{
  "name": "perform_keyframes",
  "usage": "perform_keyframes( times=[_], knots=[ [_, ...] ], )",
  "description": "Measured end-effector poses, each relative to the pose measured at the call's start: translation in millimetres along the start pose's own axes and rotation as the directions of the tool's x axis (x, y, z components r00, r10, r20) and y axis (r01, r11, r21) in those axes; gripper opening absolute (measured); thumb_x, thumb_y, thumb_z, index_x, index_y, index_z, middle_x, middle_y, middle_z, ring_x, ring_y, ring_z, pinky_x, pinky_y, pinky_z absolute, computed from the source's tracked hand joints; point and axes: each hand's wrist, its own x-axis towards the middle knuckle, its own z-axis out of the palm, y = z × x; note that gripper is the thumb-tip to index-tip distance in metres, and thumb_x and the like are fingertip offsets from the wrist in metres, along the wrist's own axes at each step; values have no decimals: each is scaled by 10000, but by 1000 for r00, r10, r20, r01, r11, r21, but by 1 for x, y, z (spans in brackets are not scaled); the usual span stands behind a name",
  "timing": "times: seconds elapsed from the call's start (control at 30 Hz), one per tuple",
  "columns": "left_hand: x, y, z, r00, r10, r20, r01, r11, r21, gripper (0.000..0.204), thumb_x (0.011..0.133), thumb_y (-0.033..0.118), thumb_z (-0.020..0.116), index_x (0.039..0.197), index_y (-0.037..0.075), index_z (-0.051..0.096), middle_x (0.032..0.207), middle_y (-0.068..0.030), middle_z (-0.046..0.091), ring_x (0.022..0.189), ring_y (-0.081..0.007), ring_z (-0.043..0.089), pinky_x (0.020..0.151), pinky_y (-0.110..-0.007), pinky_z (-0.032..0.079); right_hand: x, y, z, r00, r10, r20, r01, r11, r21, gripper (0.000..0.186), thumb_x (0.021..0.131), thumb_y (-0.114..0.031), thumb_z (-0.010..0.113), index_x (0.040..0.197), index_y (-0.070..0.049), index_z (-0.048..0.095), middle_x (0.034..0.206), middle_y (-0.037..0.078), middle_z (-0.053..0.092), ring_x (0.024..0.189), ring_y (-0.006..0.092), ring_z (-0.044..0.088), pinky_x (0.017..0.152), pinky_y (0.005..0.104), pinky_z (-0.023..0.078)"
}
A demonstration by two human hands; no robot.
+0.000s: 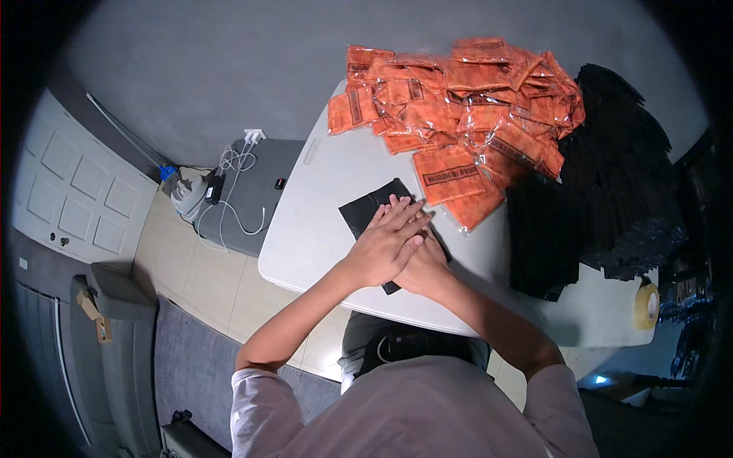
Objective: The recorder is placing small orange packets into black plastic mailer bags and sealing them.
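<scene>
A flat black plastic bag (pixel 362 211) lies near the front edge of the white table (pixel 305 244). Both hands press down on it, one over the other. My left hand (pixel 379 252) is on top, its fingers stretched out across the right. My right hand (pixel 424 267) lies flat beneath, partly covered, with some fingertips showing past the left hand. What the bag holds, if anything, is hidden. Just beyond the hands, clear packets with folded orange contents (pixel 450 172) form a large heap.
Stacks of black bags (pixel 611 183) fill the table's right side. A roll of clear tape (pixel 647 305) stands at the right edge. Left of the table, white cables and a black adapter (pixel 216 188) rest by a grey bench (pixel 263 183). A white door (pixel 84 183) is farther left.
</scene>
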Motion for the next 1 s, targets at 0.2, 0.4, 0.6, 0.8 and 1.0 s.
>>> perform_keyframes(
  times=[0.2,0.4,0.6,0.8,1.0],
  knots=[
    [4,2,-7,996,-29,88,27,999,32,502,1140,358,374,1571,138,503,1661,-167,408,1577,-395,299,1295,-578,196,3,2,5,1000,12,-19,-13,999,-41,807,1048,-422,487,1680,-19,187,1727,295,175,1608,446,166,1296,585,138],
    [9,-11,-15,987,29,158,-37,998,45,567,1126,442,383,1605,146,453,1656,-157,422,1575,-381,309,1293,-587,195,9,-1,4,996,-11,-84,12,1000,3,779,1025,-401,522,1666,-40,265,1721,282,205,1600,464,162,1291,608,129],
    [12,-26,-12,994,90,56,-88,995,-42,685,1096,505,420,1647,101,359,1684,-176,378,1588,-403,276,1299,-570,192,6,-5,-8,999,-22,-35,18,994,-109,816,980,-402,590,1644,-11,322,1699,313,231,1586,488,162,1263,673,112],
    [11,-45,-16,997,-8,-71,5,999,-38,682,1077,487,476,1622,84,398,1668,-246,369,1570,-470,276,1272,-603,238,8,1,-3,988,71,-134,-67,997,35,864,979,-456,623,1613,51,329,1674,341,247,1577,516,166,1272,626,167],
    [-8,-68,-10,916,-214,-340,311,914,261,630,1071,507,511,1500,47,551,1613,-263,433,1526,-536,302,1235,-634,274,36,16,-24,932,223,-287,-124,937,327,758,938,-290,728,1543,42,414,1592,315,356,1432,514,430,1157,558,416]
  ],
)
